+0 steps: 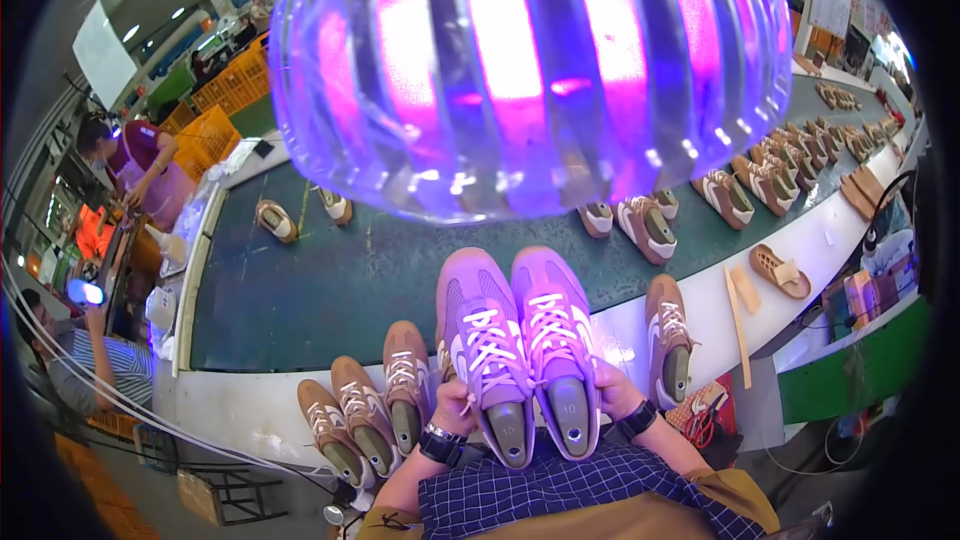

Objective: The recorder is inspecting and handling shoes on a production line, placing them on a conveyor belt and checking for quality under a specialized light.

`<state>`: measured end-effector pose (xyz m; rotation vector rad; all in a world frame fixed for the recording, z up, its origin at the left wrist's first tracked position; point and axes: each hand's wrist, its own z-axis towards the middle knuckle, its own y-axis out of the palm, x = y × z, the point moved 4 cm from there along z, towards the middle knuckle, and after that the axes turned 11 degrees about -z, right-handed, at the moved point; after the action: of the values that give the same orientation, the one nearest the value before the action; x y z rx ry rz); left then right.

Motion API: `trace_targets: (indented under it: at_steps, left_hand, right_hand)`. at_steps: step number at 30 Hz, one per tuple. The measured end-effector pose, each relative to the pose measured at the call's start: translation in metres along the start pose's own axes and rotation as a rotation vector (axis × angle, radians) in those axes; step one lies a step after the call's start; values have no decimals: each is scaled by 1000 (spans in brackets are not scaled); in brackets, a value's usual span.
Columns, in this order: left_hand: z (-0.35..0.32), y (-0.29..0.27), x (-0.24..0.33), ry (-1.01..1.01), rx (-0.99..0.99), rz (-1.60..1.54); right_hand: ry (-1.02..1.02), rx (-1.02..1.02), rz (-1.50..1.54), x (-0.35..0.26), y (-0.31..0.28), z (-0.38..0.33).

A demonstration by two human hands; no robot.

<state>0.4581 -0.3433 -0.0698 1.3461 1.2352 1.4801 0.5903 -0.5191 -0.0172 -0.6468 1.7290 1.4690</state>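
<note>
A pair of brown sneakers with white laces is held up side by side, toes pointing away, tinted violet by the lamp above. My left hand [455, 408] is closed on the heel side of the left sneaker [482, 330], and my right hand [615, 390] grips the outer heel side of the right sneaker [548, 300]. A grey-green shoe last [568, 410] fills the right one, and another sits in the left. Fingers are partly hidden behind the shoes. Left of my hands, several similar sneakers [362, 402] stand in a row; one more sneaker [669, 335] stands to the right.
A large glowing violet lamp [520, 70] in a clear ribbed cover hangs over the green conveyor belt [330, 310], which carries many sneakers. The white ledge [240, 400] holds a sandal-like brown piece [780, 270] and tan strips [738, 325]. Two people [150, 165] work at left.
</note>
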Motion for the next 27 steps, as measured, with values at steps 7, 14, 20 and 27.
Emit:
trace_targets:
  at_steps: [7, 14, 20, 27]
  left_hand:
    - [8, 3, 5, 5, 26, 80]
    - [21, 10, 1, -113, -36, 36]
    - [42, 21, -10, -272, -123, -10]
    - [65, 40, -42, -500, -209, -94]
  right_hand:
    - [-48, 142, 113, 0, -7, 8]
    - [18, 23, 231, 26, -30, 21]
    - [-101, -144, 379, 10, -16, 6]
    - [-181, -140, 442, 1, -32, -22]
